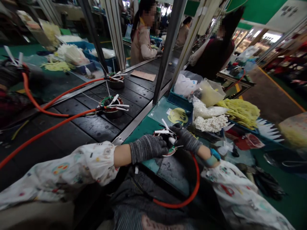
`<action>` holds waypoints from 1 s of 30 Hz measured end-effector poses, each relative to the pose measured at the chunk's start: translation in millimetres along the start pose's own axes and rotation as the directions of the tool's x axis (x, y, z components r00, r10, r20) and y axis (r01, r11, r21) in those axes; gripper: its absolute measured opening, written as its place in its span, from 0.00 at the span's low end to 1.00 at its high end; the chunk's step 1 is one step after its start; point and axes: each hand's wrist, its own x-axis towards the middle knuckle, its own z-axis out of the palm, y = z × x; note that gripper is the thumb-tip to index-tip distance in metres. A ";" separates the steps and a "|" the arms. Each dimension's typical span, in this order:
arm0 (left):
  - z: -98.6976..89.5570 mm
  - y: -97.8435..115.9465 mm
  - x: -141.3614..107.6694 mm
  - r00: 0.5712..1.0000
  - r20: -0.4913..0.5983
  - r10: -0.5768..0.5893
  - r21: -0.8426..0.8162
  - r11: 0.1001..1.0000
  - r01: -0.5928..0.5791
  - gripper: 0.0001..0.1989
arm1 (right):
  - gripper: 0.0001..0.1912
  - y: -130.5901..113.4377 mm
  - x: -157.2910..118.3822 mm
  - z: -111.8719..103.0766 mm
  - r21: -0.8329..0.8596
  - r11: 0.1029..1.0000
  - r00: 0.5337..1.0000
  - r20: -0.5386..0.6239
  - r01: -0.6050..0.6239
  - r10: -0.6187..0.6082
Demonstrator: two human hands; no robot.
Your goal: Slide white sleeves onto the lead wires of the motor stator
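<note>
- wound ring point(170, 152): at the near edge of the teal bench point(141, 126), between both hands; resting on it or lifted a little, cannot tell
- step in hand, judging by the pose: finger work on the leads at the ring; a next move here would call for a steady ring, one lead singled out, cable kept slack
- look: round, green and whitish rim, dark middle, white sleeves point(162, 132) poking up and across at odd angles, thin pale lead ends to the right
- left hand point(149, 149): grey knit glove, fingers closed over the ring's left near side
- right hand point(185, 138): same glove, fingers bent at the ring's right far side; whether a lead is pinched, cannot tell
- orange cable point(198, 179): comes down below the right hand, curves near and left towards the lap
- right of the ring: white bead-like pieces point(211, 123), yellow flat pieces point(240, 111) farther right; blue bin point(178, 103) on the far side
- left and far: black slatted track point(141, 90) with two similar rings point(110, 104), orange cables trailing left
- far side: co-worker point(141, 46) beside the track
</note>
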 end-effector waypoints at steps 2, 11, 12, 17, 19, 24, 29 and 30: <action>-7.8 -3.9 -0.4 0.999 0.051 0.003 0.037 0.999 -0.004 0.13 | 0.18 3.3 10.4 -3.9 0.046 0.997 0.996 0.057 0.061 -0.064; 5.5 -4.6 -42.4 0.977 -0.211 -0.024 0.121 0.991 0.051 0.14 | 0.23 -16.6 -75.1 26.0 0.016 0.997 0.933 -0.353 -0.073 0.074; 10.7 -5.1 -43.0 0.978 -0.205 -0.047 0.092 0.994 0.067 0.18 | 0.24 -17.3 -91.2 26.4 0.009 0.996 0.919 -0.386 -0.083 0.080; 28.9 -1.3 -32.1 0.969 -0.223 -0.105 -0.010 0.994 0.106 0.23 | 0.22 -8.7 -121.6 5.3 -0.104 0.984 0.943 -0.316 -0.147 0.108; 33.3 11.6 -25.9 0.944 -0.253 -0.213 0.025 0.974 0.227 0.25 | 0.22 -5.3 -107.2 1.0 -0.199 0.963 0.953 -0.277 -0.181 0.122; 44.1 49.9 -19.2 0.844 -0.395 -0.362 0.069 0.905 0.421 0.17 | 0.20 0.0 -61.2 1.9 -0.362 0.895 0.945 -0.286 -0.261 0.160; 52.3 53.5 -20.6 0.799 -0.465 -0.382 0.049 0.890 0.453 0.19 | 0.15 9.4 -48.3 -34.8 -0.553 0.773 0.859 -0.512 -0.311 -0.020; 53.6 52.2 -20.8 0.799 -0.464 -0.383 0.047 0.890 0.454 0.20 | 0.14 11.9 -46.7 -43.0 -0.560 0.743 0.837 -0.547 -0.366 0.001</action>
